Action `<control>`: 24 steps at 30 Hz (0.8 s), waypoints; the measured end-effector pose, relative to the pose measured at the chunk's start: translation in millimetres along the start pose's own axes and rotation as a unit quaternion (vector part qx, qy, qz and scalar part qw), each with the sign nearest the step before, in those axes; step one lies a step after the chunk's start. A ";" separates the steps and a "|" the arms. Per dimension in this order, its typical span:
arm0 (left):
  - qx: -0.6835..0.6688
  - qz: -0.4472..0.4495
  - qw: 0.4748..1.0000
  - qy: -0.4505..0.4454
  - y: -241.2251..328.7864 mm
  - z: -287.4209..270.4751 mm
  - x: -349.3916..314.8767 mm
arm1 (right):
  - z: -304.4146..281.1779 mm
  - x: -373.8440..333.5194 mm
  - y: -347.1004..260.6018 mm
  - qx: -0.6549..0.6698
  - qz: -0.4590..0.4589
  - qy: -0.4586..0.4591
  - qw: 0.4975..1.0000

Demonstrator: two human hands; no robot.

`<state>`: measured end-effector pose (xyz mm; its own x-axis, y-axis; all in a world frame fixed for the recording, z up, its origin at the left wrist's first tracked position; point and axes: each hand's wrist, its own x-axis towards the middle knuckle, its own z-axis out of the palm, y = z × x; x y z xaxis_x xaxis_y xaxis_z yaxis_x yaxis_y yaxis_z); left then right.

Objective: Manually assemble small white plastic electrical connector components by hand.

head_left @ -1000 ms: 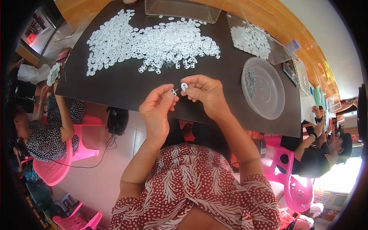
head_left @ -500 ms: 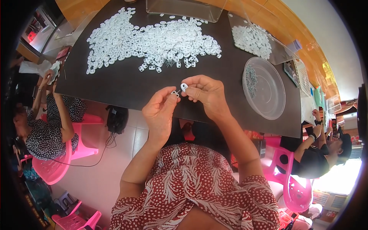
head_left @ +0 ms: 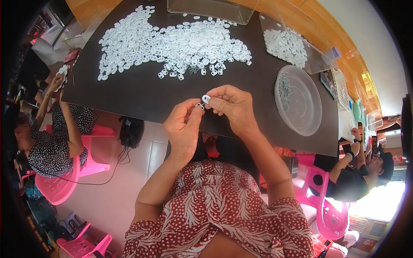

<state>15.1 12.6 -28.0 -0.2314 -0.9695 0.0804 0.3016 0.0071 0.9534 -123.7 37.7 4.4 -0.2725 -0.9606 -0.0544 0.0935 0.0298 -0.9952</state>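
Note:
My left hand (head_left: 184, 125) pinches a small white plastic piece (head_left: 199, 105) with a thin metal pin showing at it. Opposite, my right hand (head_left: 234, 106) grips an oval white plastic piece (head_left: 206, 99) with a dark hole, between thumb and forefinger. The two pieces meet or nearly touch over the table's near side; fingertips hide the exact contact. Beyond my hands lies a wide pile of white oval pieces (head_left: 193, 43). A few grey metal pins (head_left: 194, 69) rest at its near edge.
A round clear tub (head_left: 306, 109) holding grey pins (head_left: 284, 92) stands on the dark table (head_left: 142, 96) at right. Behind it a clear tray (head_left: 318, 64) contains white pieces. People sit on pink chairs (head_left: 92, 150) at both sides; a cable crosses the floor.
My left hand has moved slightly right, bringing its white piece closer to the one in my right hand. The right hand stays almost in place.

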 end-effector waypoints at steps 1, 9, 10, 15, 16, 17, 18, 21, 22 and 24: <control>0.014 0.015 1.000 0.004 -1.3 0.2 0.3 | 0.4 -0.3 0.5 -0.002 -0.003 0.000 1.000; 0.042 0.052 0.998 0.014 -5.0 2.1 0.0 | 6.7 -4.1 4.5 -0.019 -0.036 0.009 0.999; 0.052 0.058 0.997 0.014 -5.1 2.1 0.0 | 7.1 -4.4 5.2 -0.028 -0.043 0.012 0.999; 0.066 0.069 0.995 0.017 -8.4 2.0 -0.4 | 9.1 -6.0 8.0 -0.042 -0.051 0.025 0.998; 0.081 0.071 0.994 0.019 -8.4 2.0 -0.6 | 9.5 -6.5 7.9 -0.040 -0.055 0.026 0.997; 0.080 0.071 0.994 0.019 -9.2 2.1 -0.5 | 9.8 -7.0 7.9 -0.038 -0.058 0.028 0.997; 0.079 0.080 0.993 0.020 -10.4 2.0 -0.6 | 10.0 -7.7 8.2 -0.038 -0.058 0.027 0.997; 0.054 0.073 0.996 0.021 -10.5 1.4 -0.9 | 10.8 -8.7 9.8 -0.046 -0.071 0.015 0.996; 0.029 0.057 0.998 0.022 -9.9 1.2 -1.0 | 11.9 -8.6 10.7 -0.039 -0.078 0.020 0.996; 0.024 0.042 0.999 0.014 -6.3 0.6 -1.9 | 13.7 -8.7 11.4 -0.031 -0.085 0.025 0.996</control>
<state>13.1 14.6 -34.0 -0.1819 -0.9713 0.1531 0.2741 0.0995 0.9565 -107.2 42.6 -5.4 -0.3260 -0.9387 0.1125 -0.0172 -0.1131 -0.9934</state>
